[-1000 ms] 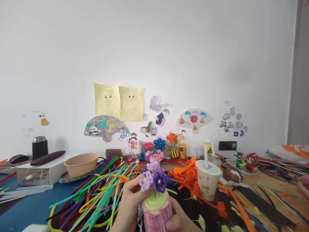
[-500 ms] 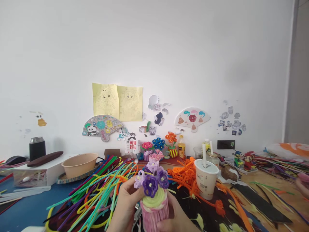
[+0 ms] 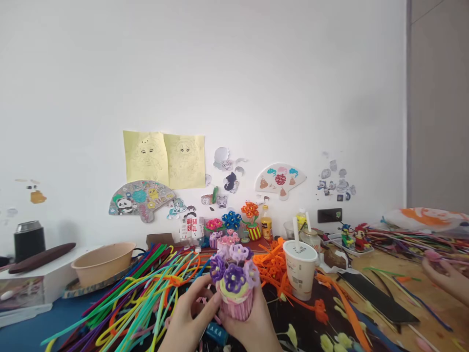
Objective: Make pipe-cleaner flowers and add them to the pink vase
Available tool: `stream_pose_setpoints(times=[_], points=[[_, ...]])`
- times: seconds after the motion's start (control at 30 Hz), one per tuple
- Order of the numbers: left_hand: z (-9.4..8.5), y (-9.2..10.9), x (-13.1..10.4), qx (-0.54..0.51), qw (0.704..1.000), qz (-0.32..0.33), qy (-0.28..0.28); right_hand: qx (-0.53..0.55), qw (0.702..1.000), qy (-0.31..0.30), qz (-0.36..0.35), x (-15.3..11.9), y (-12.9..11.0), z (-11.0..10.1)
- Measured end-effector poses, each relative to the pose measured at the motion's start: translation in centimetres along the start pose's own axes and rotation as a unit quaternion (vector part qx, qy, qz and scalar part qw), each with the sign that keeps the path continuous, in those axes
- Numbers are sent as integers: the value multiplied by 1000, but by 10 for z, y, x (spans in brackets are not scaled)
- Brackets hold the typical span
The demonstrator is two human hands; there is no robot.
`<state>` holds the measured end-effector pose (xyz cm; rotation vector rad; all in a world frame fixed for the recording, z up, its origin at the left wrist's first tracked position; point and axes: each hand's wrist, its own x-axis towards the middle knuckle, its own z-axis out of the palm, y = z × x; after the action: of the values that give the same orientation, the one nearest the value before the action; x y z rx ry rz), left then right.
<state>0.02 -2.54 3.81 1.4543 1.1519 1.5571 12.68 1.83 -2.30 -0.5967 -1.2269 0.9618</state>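
Note:
Between my two hands is a small pipe-cleaner flower pot (image 3: pixel 238 309), pink and ribbed with a pale green top. Purple and lilac flowers (image 3: pixel 235 278) stand up out of it. My right hand (image 3: pixel 252 322) wraps round the pot's right side and base. On the left, my left hand (image 3: pixel 200 310) has its fingers curled, with the thumb against the pot's rim. Under the hands lies a dark blue object (image 3: pixel 216 333), partly hidden.
Loose coloured pipe cleaners (image 3: pixel 146 293) spread to the left, orange ones (image 3: pixel 273 269) to the right. A paper cup with a straw (image 3: pixel 300 271) stands beside them. Finished flower pots (image 3: pixel 252 230) line the wall. Another person's hand (image 3: pixel 445 276) holds something pink at far right.
The view has swung slightly right. The pot has been turned and tilted, so its flowers sit differently and less of its side shows. The other person's hand shows more.

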Motion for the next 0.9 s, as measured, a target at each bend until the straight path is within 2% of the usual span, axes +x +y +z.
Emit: stream_pose_setpoints(times=[0.13, 0.23, 0.4, 0.43, 0.5, 0.6, 0.7, 0.8, 0.9], points=[[7, -8, -1, 28, 999, 27, -1, -85, 996, 31, -9, -4, 4, 3], [3, -7, 2, -1, 1000, 16, -1, -121, 993, 13, 0, -8, 0, 5], [-9, -2, 10, 0, 999, 12, -46, -120, 993, -19, -11, -8, -17, 5], [-9, -1, 10, 19, 999, 22, -42, -118, 993, -14, -13, -7, -20, 5], [-9, 0, 8, 103, 993, 61, 5, -125, 992, 9, -12, -5, -24, 4], [-5, 3, 0, 260, 944, 183, 89, -146, 988, 38, -15, -5, -24, 4], [1, 3, -8, 321, 887, 306, 127, -156, 987, 44, -18, -7, -22, 7], [2, -1, -12, 366, 844, 367, 136, -160, 986, 40, -28, -9, -22, 11], [2, -7, -12, 401, 821, 390, 114, -167, 984, 45, -44, -11, -22, 14]])
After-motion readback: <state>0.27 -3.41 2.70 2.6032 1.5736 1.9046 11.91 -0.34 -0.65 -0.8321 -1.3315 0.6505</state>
